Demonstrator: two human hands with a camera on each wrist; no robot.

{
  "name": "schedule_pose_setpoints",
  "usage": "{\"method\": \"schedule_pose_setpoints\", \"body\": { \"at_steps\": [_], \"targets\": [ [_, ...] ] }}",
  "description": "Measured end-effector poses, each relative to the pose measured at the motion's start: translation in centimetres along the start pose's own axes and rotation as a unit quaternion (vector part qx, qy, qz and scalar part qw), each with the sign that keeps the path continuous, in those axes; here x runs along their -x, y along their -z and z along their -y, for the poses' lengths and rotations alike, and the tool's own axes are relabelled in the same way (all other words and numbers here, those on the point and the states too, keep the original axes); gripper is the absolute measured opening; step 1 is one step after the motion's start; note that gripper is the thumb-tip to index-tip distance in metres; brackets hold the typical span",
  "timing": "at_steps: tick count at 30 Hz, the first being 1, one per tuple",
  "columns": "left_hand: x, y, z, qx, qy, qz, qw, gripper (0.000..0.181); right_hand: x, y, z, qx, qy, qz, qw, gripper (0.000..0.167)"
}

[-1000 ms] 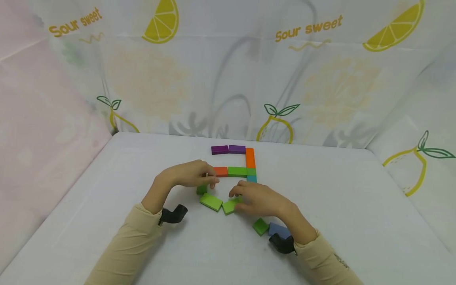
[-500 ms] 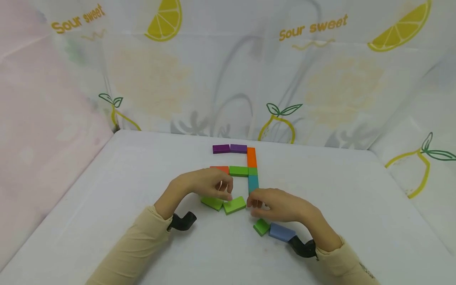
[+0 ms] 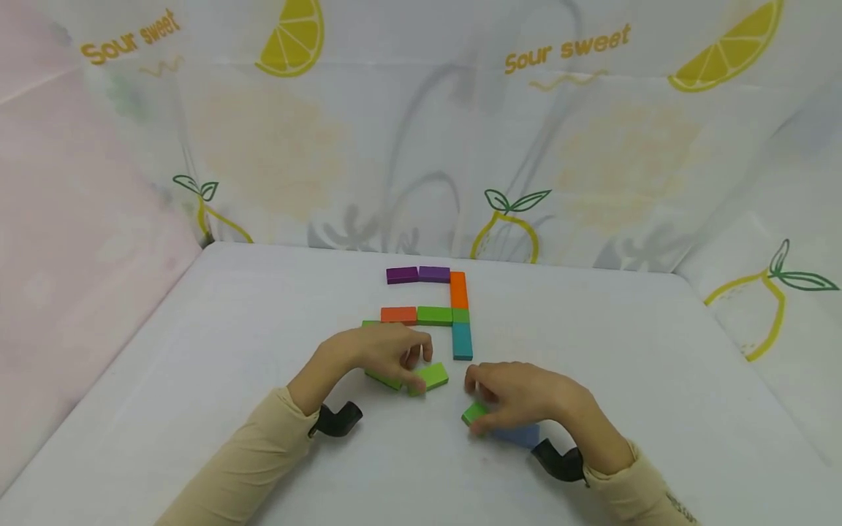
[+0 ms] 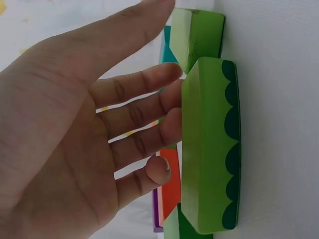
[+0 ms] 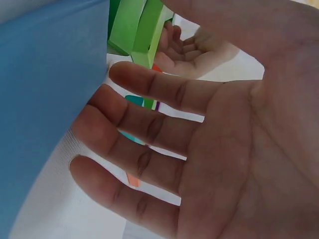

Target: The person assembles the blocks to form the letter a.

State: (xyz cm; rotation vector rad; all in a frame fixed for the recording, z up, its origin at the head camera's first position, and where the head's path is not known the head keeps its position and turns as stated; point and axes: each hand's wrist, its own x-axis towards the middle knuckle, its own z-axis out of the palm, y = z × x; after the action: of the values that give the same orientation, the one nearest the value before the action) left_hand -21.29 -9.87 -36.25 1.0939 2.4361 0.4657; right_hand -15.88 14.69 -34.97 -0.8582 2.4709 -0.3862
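My left hand (image 3: pixel 388 351) hovers over two light green blocks, its thumb at the left end of the right one (image 3: pixel 434 375). The other light green block (image 3: pixel 384 379) is partly hidden under that hand. In the left wrist view its fingers lie loosely bent beside a block with a dark green scalloped edge (image 4: pixel 209 144). My right hand (image 3: pixel 522 394) spans a small green block (image 3: pixel 473 413), thumb on the near side and fingertips beyond it. A blue block (image 3: pixel 522 436) lies under the right palm; in the right wrist view the blue block (image 5: pixel 50 99) is close to the fingertips.
Behind the hands stands a row of joined blocks: purple (image 3: pixel 434 275), dark purple (image 3: pixel 402 275), orange (image 3: pixel 458 291), red-orange (image 3: pixel 398 315), green (image 3: pixel 435 315) and teal (image 3: pixel 463 341). Another green block (image 3: pixel 371 322) shows behind the left wrist. Printed cloth (image 3: pixel 395 131) hangs at the back.
My left hand has moved right and nearer, from the green block at the left to the light green pair. My right hand has moved off the light green block, right and nearer, to the small green block.
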Motion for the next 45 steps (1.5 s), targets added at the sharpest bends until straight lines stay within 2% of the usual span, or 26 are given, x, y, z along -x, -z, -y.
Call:
{"method": "schedule_pose_setpoints", "body": {
  "at_steps": [6, 14, 24, 33, 38, 45],
  "targets": [
    [0.0, -0.2, 0.1, -0.004, -0.006, 0.006, 1.0000, 0.036, -0.1, -0.1, 0.2, 0.017, -0.013, -0.007, 0.9997, 0.041],
    [-0.1, -0.4, -0.1, 0.011, -0.005, 0.019, 0.9998, 0.034, -0.1, -0.4, 0.2, 0.016, 0.003, 0.000, 0.9999, 0.036],
    [0.0, -0.3, -0.2, 0.009, 0.005, 0.020, 0.9997, 0.034, -0.2, -0.4, 0.2, 0.017, 0.006, 0.000, 0.9998, 0.031],
    [-0.1, -0.4, -0.1, 0.009, -0.001, 0.016, 0.9998, 0.036, -0.6, -0.5, -0.2, 0.022, -0.003, -0.002, 0.9998, 0.026],
    [-0.1, -0.4, -0.1, 0.007, -0.007, 0.015, 0.9998, 0.037, -0.8, -0.5, -0.5, 0.024, -0.002, -0.020, 0.9995, 0.023],
    [-0.2, -0.4, 0.0, 0.003, -0.009, 0.016, 0.9998, 0.037, -1.3, -0.4, -1.0, 0.024, 0.010, -0.074, 0.9969, 0.018]
  ]
}}
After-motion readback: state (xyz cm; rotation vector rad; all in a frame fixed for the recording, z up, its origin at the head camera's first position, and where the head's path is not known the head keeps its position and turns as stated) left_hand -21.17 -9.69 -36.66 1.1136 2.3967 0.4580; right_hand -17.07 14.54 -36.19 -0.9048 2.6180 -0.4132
